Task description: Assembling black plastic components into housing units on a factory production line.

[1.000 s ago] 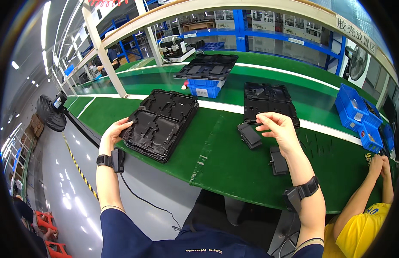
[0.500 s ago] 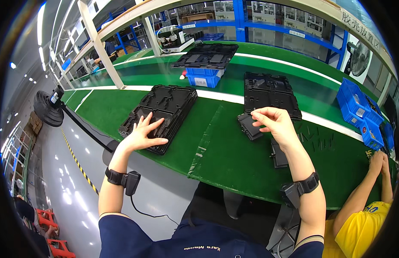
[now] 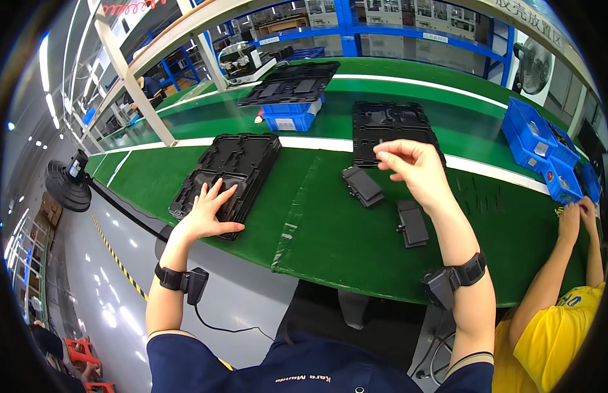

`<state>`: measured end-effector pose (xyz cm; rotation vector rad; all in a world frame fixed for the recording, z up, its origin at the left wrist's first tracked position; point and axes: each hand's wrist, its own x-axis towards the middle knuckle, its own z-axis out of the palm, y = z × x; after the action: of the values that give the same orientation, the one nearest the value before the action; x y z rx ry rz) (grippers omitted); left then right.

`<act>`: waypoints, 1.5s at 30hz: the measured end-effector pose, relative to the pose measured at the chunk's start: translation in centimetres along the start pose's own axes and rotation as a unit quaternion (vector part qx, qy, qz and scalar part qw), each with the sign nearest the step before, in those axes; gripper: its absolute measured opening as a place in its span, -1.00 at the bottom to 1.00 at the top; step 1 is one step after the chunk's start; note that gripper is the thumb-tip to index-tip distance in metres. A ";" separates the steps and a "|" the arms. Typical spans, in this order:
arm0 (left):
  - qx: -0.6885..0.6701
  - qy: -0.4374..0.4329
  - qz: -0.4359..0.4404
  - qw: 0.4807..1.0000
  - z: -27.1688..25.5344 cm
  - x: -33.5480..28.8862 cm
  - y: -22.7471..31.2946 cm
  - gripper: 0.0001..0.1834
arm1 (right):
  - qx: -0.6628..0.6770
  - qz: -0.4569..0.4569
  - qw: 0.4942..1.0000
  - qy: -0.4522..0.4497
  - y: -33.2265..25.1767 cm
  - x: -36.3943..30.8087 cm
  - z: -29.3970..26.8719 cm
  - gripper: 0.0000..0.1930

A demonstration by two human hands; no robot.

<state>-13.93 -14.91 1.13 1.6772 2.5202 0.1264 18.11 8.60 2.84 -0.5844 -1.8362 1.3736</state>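
My left hand [image 3: 209,213] lies with fingers spread on a stack of black moulded plastic trays [image 3: 241,157]. My right hand [image 3: 412,167] is raised over the bench, thumb and fingers pinched together. A small dark tip shows at those fingertips, too small to name. Just beyond is another black moulded tray [image 3: 395,118], partly covered by that hand. Below the fingers lies a flat black rectangular case [image 3: 363,186], and a second black case [image 3: 413,224] rests closer to me, beside my right forearm.
Thin black strips [image 3: 480,200] lie scattered right of my forearm. Blue bins [image 3: 530,131] stand at the far right, near a co-worker's hands [image 3: 574,217]. More black trays [image 3: 291,84] sit on a blue crate [image 3: 289,118] at the back. A fan [image 3: 68,183] stands left.
My right hand has risen away from the nearby black case toward the far tray, showing more of both cases. My left hand stays spread on the stack. The whole view has shifted a little.
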 end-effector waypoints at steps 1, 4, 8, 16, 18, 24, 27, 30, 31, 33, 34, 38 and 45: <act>0.003 0.000 -0.004 1.000 -0.2 -0.1 0.0 0.05 | 0.012 -0.016 1.000 0.022 -0.1 0.2 -0.4 -0.84; -0.015 0.069 0.044 0.996 -0.8 0.3 0.9 0.07 | 0.065 -0.048 0.993 0.087 -0.9 0.6 -1.9 -0.84; -0.134 0.191 0.217 0.948 -2.8 3.1 9.5 -0.36 | 0.034 -0.058 0.993 0.099 -0.9 0.4 -4.0 -0.84; -0.182 0.105 0.131 0.969 3.8 11.1 16.9 -0.29 | -0.039 -0.036 0.997 0.053 0.5 0.0 -1.6 -0.90; -0.174 0.095 0.139 0.970 4.4 11.6 16.9 -0.28 | -0.127 -0.068 0.988 0.047 0.9 -0.3 -1.2 -0.85; -0.261 0.055 0.125 0.956 4.4 12.1 17.1 -0.31 | -0.248 -0.057 0.967 0.004 3.6 0.6 -1.2 -0.86; -0.320 0.043 0.164 0.932 3.8 11.4 18.0 -0.36 | -0.217 -0.015 0.976 -0.017 5.3 0.8 -0.9 -0.60; -0.404 0.003 0.195 0.894 3.8 10.7 18.6 -0.41 | -0.196 0.006 0.980 -0.040 5.3 0.8 -0.3 -0.62; -0.408 0.018 0.216 0.887 3.9 10.5 18.7 -0.44 | -0.187 0.002 0.981 -0.057 5.2 0.9 -0.2 -0.65; -0.419 0.027 0.230 0.878 3.8 10.0 18.7 -0.45 | -0.154 0.019 0.986 -0.065 4.9 1.0 -0.1 -0.68; -0.426 0.037 0.244 0.870 3.7 9.7 18.8 -0.45 | -0.119 0.033 0.990 -0.073 4.6 0.9 -0.2 -0.72; -0.650 -0.035 0.156 0.743 4.0 9.3 19.0 -0.66 | -0.005 0.123 0.992 -0.032 2.5 0.1 0.1 -0.78; -0.671 -0.058 0.149 0.724 3.1 9.0 18.3 -0.78 | 0.032 -0.048 0.996 0.075 0.5 0.1 -0.3 -0.79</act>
<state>-0.25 0.42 0.01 1.2076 1.2039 1.3908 18.29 9.01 2.39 -0.5444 -1.6722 1.2862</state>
